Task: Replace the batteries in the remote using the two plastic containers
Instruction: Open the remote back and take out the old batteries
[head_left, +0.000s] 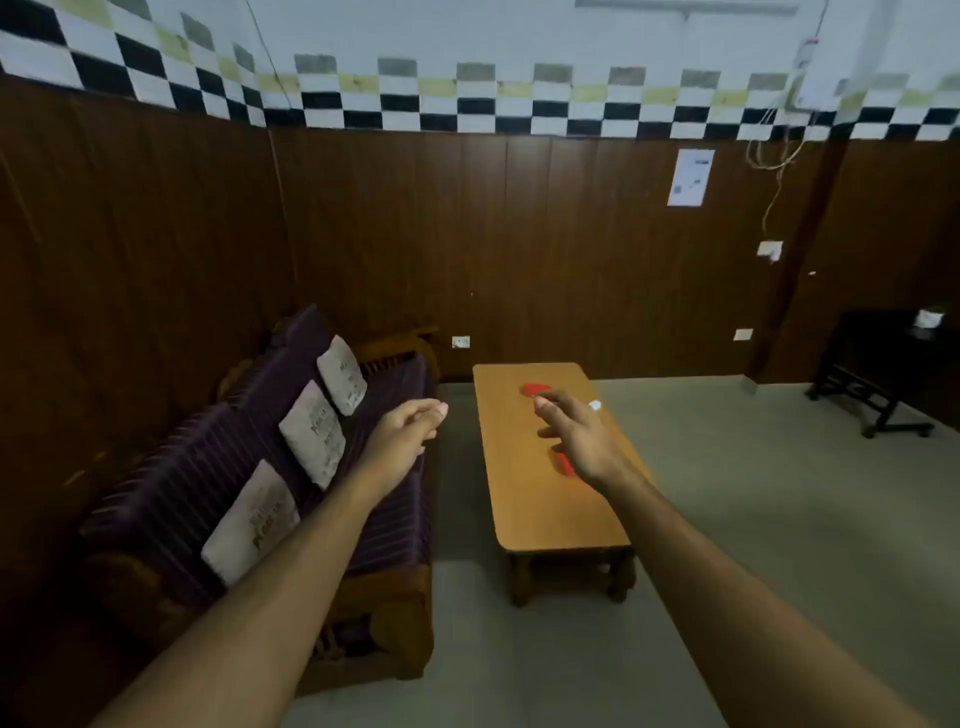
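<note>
Standing back from the low wooden table (550, 514), both arms stretched toward it, nothing picked up yet. My left hand (410, 428) is empty, fingers loosely extended, off the table's left edge over the sofa (291, 467). My right hand (574, 441) is also empty, fingers spread and relaxed, in line with the table's right half.

Task items: one red container (535, 389) sits toward the table's far end; a second red container (565, 464) lies nearer the middle, mostly covered by my right hand. A small white object (595, 405) sits by the right edge.

Step in hand, as I judge it: closing in. Best to step nearer and look down before reaching, so each item is identified first.

Unclear: blur hides the containers' contents. I cannot tell whether the white object is the remote. No batteries visible.
</note>
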